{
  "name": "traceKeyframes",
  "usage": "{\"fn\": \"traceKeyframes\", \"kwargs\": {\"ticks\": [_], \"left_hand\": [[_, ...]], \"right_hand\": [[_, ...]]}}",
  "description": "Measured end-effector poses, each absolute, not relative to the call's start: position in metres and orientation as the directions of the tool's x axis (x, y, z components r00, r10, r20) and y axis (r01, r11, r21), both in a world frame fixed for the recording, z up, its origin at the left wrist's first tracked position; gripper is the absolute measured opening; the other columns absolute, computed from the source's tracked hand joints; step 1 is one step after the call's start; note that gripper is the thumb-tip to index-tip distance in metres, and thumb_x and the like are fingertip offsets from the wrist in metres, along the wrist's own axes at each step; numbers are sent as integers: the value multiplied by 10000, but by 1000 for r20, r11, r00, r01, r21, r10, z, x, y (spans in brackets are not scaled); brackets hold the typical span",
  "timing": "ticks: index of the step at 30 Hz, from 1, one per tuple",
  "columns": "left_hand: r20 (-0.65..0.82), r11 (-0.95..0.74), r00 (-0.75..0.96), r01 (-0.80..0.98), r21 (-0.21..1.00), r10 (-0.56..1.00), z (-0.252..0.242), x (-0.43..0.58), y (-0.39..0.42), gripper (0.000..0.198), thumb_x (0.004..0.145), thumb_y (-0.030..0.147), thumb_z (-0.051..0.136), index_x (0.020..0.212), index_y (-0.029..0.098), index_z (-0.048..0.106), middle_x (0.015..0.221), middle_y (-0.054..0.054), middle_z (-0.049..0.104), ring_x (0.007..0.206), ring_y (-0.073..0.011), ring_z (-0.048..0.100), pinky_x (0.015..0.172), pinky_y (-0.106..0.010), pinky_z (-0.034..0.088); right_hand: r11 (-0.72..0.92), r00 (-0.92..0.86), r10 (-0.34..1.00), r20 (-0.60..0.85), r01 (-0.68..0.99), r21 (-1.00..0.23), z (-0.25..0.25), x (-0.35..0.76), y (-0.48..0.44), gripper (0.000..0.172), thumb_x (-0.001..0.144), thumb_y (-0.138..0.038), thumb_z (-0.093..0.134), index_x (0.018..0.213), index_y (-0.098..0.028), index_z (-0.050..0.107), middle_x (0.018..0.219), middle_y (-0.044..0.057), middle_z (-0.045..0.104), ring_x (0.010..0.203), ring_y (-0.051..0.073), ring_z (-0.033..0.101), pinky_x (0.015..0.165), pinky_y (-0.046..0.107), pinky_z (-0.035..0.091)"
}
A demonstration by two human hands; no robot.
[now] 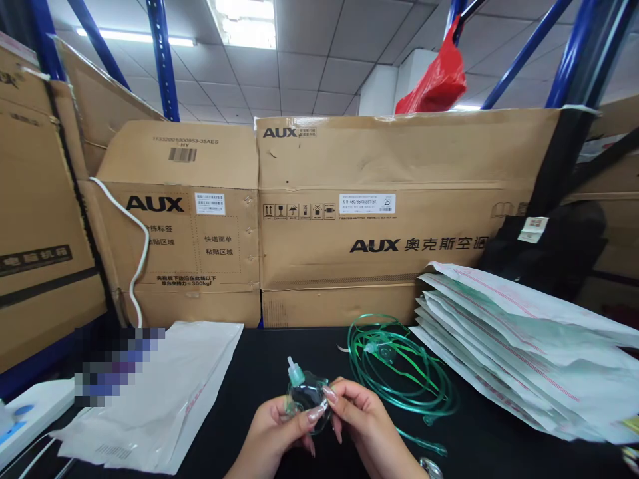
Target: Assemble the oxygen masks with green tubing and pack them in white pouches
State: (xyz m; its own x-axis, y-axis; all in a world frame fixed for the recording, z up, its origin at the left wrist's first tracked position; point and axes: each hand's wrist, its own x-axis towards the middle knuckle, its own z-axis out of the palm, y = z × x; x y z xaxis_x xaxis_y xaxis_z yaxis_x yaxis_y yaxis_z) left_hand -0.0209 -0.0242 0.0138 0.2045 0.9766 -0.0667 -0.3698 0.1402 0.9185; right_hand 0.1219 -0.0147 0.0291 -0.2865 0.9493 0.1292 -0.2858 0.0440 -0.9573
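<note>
A clear plastic oxygen mask [313, 394] with a pale green connector at its top is held between both hands, over the black table. My left hand [283, 426] is closed on its left and lower edge, thumb across the front. My right hand [357, 409] pinches the right edge between thumb and fingers. Part of the rim is hidden behind the fingers. Just right of my right hand lies a loose coil of green tubing [402, 399], with another clear piece and a green strap among its loops.
White plastic mailing bags [529, 352] are stacked on the right. Another white bag [200, 359] lies on the left, beside a white power strip [42, 412]. Large cardboard boxes [319, 266] stand along the back. A white cable [142, 246] hangs at the left.
</note>
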Motion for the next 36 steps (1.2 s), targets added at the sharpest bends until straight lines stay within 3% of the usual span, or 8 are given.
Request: {"fn": "traceKeyframes", "kwargs": {"ticks": [11,17,21,26,36], "left_hand": [[-85,148,176,-383,912,981,16,-21,-28,347,508,413,769,504,123,579,434,28,512,420,-79,442,449,-207,374],[-32,64,103,-328,943,994,4,-20,-24,389,508,454,755,522,141,524,393,68,437,351,-44,327,373,-182,251],[-14,35,77,-283,958,997,0,-20,-21,411,511,492,738,509,156,501,346,86,395,315,-39,284,351,-182,207],[-26,52,99,-271,961,995,0,-20,-21,435,527,516,718,467,177,452,295,86,388,283,-35,270,342,-187,215],[-9,58,179,-267,962,984,6,-11,-29,401,536,505,715,538,131,571,411,34,511,309,-47,378,330,-179,279]], "right_hand": [[-55,-326,944,60,-332,-942,24,120,-13,375,693,-499,617,572,-158,518,478,-34,476,460,90,373,498,226,276],[128,-290,938,191,-222,-967,27,122,-15,406,729,-483,587,491,-164,510,527,-27,456,534,105,405,569,231,319],[153,-272,940,207,-206,-966,25,122,-16,403,745,-488,565,496,-174,521,529,-22,455,550,117,412,576,236,329],[105,-283,943,176,-248,-963,21,119,-14,373,722,-500,585,554,-174,514,493,-35,461,504,105,398,547,236,334],[15,-354,927,121,-286,-958,18,117,-15,384,699,-536,589,633,-179,466,533,-50,482,472,84,414,495,217,322]]}}
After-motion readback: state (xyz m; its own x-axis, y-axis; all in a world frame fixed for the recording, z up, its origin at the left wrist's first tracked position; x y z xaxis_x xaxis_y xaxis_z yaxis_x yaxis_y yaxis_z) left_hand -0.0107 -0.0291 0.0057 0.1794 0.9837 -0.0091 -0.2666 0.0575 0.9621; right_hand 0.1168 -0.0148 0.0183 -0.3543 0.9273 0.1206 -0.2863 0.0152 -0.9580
